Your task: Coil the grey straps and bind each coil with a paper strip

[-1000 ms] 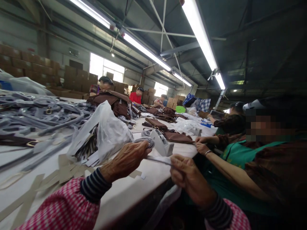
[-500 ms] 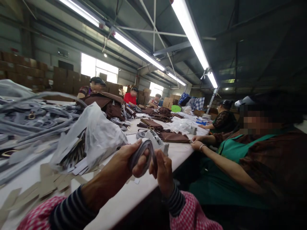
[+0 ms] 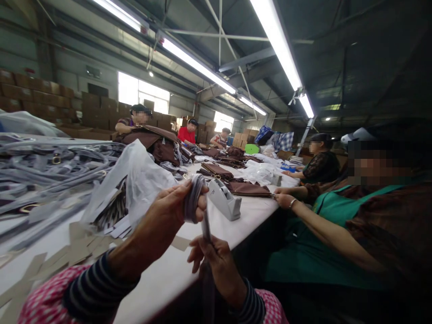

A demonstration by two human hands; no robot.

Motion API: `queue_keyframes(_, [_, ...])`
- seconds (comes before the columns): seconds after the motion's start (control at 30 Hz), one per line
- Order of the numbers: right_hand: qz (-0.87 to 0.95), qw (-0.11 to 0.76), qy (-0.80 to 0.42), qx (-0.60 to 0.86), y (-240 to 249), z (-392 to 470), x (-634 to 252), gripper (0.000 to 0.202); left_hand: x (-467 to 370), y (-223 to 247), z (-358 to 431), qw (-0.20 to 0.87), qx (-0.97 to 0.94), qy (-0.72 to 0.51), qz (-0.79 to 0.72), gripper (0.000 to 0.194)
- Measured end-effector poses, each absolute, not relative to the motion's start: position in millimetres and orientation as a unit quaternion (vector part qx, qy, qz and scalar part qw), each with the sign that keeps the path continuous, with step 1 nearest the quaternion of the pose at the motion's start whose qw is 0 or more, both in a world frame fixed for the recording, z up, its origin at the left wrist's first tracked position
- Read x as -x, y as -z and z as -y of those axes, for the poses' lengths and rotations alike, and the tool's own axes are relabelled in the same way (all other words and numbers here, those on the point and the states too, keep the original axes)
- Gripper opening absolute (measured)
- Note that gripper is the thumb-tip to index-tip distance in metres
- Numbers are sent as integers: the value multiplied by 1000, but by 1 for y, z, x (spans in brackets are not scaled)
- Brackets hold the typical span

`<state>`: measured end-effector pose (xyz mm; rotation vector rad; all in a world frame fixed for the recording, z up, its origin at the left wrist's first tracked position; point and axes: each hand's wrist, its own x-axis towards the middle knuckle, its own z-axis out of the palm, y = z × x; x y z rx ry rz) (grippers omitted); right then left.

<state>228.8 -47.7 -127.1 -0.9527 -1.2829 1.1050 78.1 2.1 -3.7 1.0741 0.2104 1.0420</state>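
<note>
My left hand (image 3: 168, 210) is closed around a coiled strap (image 3: 193, 201) that looks wrapped in greyish film, its loops lying over the fingers. From the coil a loose end (image 3: 205, 227) hangs down to my right hand (image 3: 218, 257). There the strap passes between thumb and fingers, and its tail drops past the table edge. A grey tape dispenser (image 3: 224, 200) stands on the table just beyond my hands. Left of my left forearm are a translucent plastic bag (image 3: 138, 173) of narrow strips and scattered beige card pieces (image 3: 79, 245).
A heap of film-wrapped straps with buckles (image 3: 56, 173) covers the table's left side. Brown bags (image 3: 248, 189) lie farther along the white table (image 3: 162, 290). A co-worker in a green apron (image 3: 337, 234) sits close on the right; several others work farther back.
My right hand has moved down from the coil, drawing out a length of strap. My left hand has lifted slightly with the coil. The view has shifted a little, showing more of the tape dispenser.
</note>
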Motion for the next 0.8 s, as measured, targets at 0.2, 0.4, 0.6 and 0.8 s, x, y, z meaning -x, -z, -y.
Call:
queue_keyframes(0.2, [424,523,-676,299,146,67,-213,57,-88,25,-5,598,-609,-487,-185,34])
queue_keyframes(0.4, [363,481,-752,268,141,80,-234,53,-103,69,-12,374,-739,-484,-281,19])
queue_keyframes(0.6, [437,436,-692,375,120,70,-281,52,-95,105,-34,215,-880,-385,-177,23])
queue_keyframes(0.8, [562,451,-480,500,86,32,-340,51,-100,103,-47,64,-942,-229,-235,33])
